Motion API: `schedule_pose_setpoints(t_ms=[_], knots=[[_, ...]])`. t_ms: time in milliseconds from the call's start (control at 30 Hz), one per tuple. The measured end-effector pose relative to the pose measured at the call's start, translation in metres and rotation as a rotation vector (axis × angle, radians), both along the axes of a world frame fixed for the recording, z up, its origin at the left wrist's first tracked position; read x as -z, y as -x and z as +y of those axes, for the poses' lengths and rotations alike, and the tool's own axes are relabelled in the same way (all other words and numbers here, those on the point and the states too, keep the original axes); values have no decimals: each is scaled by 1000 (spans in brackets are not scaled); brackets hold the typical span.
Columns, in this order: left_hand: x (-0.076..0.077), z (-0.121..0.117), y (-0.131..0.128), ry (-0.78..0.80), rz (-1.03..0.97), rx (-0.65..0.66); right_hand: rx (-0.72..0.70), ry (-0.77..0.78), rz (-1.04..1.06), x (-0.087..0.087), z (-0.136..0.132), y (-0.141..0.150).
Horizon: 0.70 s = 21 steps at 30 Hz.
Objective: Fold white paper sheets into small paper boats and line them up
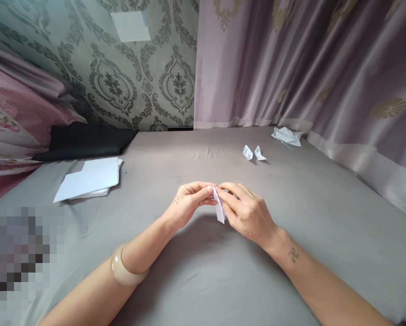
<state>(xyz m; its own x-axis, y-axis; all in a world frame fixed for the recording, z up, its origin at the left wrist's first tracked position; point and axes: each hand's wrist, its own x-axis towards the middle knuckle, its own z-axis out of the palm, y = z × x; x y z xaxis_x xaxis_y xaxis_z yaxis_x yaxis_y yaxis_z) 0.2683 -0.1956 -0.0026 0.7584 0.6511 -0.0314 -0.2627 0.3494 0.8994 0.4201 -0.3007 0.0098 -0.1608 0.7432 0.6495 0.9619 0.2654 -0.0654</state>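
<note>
Between my two hands is a small folded piece of white paper (pixel 219 209), held upright above the grey sheet. My left hand (pixel 190 201) pinches its upper left edge between thumb and fingers. From the other side my right hand (pixel 248 208) grips it, with the fingers closed around its right part and partly hiding it. Farther off on the right lie two small folded paper shapes (pixel 248 153), looking like little boats.
A stack of white paper (pixel 94 179) lies at the left, near a folded black cloth (pixel 87 141). More folded white papers (pixel 286 135) sit at the far right by the curtain (pixel 250 68). Grey fabric (pixel 176 154) covers the surface. A blurred-out patch (pixel 16 253) is at lower left.
</note>
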Motion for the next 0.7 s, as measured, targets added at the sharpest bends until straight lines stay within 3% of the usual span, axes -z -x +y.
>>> schedule_pose_setpoints(t_ms=[500,700], knots=[[-2,-2,-1,118,60,-78,143,77,-232,-3,-3,12],[-3,-2,-2,129,63,-118,116,107,-81,2,-3,14]])
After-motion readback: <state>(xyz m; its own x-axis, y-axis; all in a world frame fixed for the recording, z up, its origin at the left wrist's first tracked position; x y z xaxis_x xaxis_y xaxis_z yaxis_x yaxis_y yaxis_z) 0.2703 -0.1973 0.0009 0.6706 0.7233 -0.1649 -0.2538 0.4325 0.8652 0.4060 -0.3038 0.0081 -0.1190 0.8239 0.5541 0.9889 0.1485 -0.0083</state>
